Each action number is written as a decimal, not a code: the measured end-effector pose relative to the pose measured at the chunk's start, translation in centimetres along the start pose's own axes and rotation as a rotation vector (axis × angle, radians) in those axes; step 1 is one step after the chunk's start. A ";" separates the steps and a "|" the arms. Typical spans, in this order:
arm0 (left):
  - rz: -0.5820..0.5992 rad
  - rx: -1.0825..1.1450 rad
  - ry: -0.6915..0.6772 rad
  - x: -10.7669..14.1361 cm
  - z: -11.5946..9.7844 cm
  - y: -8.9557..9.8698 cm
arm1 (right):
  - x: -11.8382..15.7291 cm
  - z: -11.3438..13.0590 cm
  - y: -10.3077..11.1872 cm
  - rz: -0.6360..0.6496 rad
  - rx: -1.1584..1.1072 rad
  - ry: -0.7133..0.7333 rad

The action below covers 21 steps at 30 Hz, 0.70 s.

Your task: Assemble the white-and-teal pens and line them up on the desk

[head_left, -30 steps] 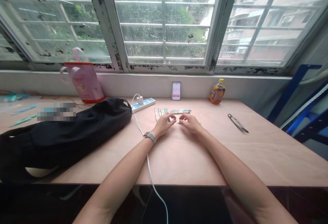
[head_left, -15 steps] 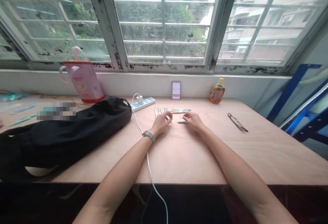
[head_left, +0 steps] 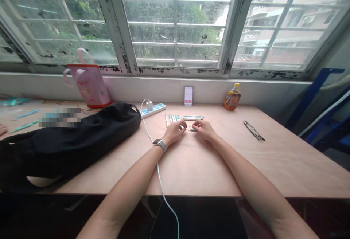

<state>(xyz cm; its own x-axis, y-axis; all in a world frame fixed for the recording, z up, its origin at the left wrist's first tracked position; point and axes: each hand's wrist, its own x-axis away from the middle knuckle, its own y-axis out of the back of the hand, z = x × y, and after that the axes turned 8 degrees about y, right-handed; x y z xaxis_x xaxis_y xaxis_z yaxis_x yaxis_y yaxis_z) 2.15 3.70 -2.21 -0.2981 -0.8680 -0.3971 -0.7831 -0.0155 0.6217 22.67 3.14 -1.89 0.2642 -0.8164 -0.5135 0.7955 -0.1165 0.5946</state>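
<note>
My left hand (head_left: 175,131), with a metal-band watch (head_left: 160,144) at the wrist, rests on the table with its fingers curled together. Whatever is between its fingertips is too small to make out. Close by on the right, my right hand (head_left: 205,130) has thumb and fingers pinched around a small pen part (head_left: 191,129) with a pale teal section. A narrow gap separates the fingertips of both hands. Beyond my left hand, several white and teal pen pieces (head_left: 171,118) lie side by side. Several slim pens (head_left: 193,117) lie crosswise behind my right hand.
A phone (head_left: 188,96) leans on the wall. A power strip (head_left: 153,110) with a white cable, a black bag (head_left: 82,144) and a pink bag (head_left: 91,87) are leftward. A bottle (head_left: 232,97) and eyeglasses (head_left: 253,131) are rightward. Another person's hand (head_left: 2,129) shows at the left edge.
My left hand has shifted slightly right and my right hand slightly left, narrowing the gap between them. More of the pen part is covered by my right fingers.
</note>
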 end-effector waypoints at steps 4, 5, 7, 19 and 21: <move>0.030 -0.007 -0.040 0.1 -0.4 0.1 | 0.0 0.2 -0.5 0.018 -0.056 0.037; 0.036 -0.009 -0.049 0.1 -0.5 0.1 | 0.0 0.2 -0.6 0.023 -0.058 0.043; 0.046 -0.010 -0.067 0.1 -0.7 0.2 | 0.0 0.2 -0.7 0.029 -0.057 0.047; -0.007 -0.030 -0.122 0.3 -1.0 -0.1 | 0.0 0.2 -0.9 0.046 -0.086 0.052; -0.010 -0.055 -0.141 0.3 -1.1 -0.1 | 0.0 0.3 -0.8 0.055 -0.066 0.053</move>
<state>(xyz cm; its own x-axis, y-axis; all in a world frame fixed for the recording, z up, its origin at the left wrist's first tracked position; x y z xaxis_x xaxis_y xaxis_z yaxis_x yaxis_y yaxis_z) 2.71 2.90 -1.68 -0.3678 -0.7891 -0.4920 -0.7563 -0.0540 0.6520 21.86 3.03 -2.23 0.3357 -0.7894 -0.5140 0.8127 -0.0333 0.5818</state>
